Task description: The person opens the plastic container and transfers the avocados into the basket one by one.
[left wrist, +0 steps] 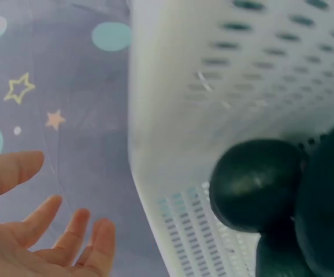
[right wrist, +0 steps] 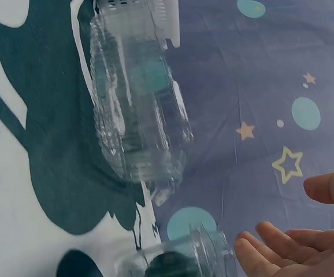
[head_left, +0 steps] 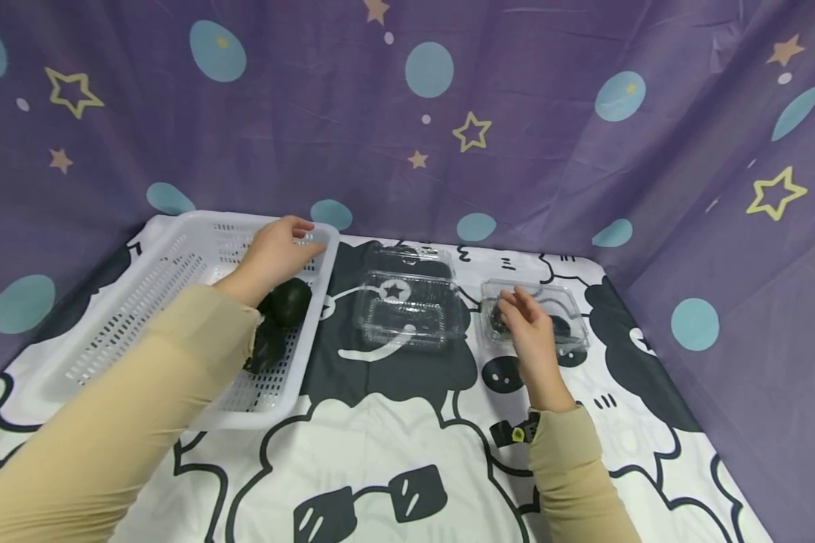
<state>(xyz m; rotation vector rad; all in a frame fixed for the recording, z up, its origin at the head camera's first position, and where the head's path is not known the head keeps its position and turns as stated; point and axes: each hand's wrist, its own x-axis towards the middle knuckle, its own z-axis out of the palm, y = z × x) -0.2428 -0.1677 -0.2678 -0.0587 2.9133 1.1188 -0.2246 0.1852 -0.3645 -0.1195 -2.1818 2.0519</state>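
My left hand (head_left: 275,253) is over the right side of a white plastic basket (head_left: 306,339), its fingers loosely spread and holding nothing. Below it in the basket lie several dark green, rounded fruits (head_left: 290,302) that look like avocados; the left wrist view shows one such fruit (left wrist: 256,184) close to the basket wall. My right hand (head_left: 535,339) is above a clear plastic clamshell box (head_left: 570,305), fingers apart, with nothing in its grasp. Inside that box a dark round thing (right wrist: 170,264) shows in the right wrist view, partly cut off by the frame edge.
Between the basket and the box stands another clear clamshell box (head_left: 407,309) with its lid raised at the back. A cloth printed with black and white cartoons (head_left: 373,445) covers the table. Purple curtain (head_left: 530,136) hangs behind and at the sides.
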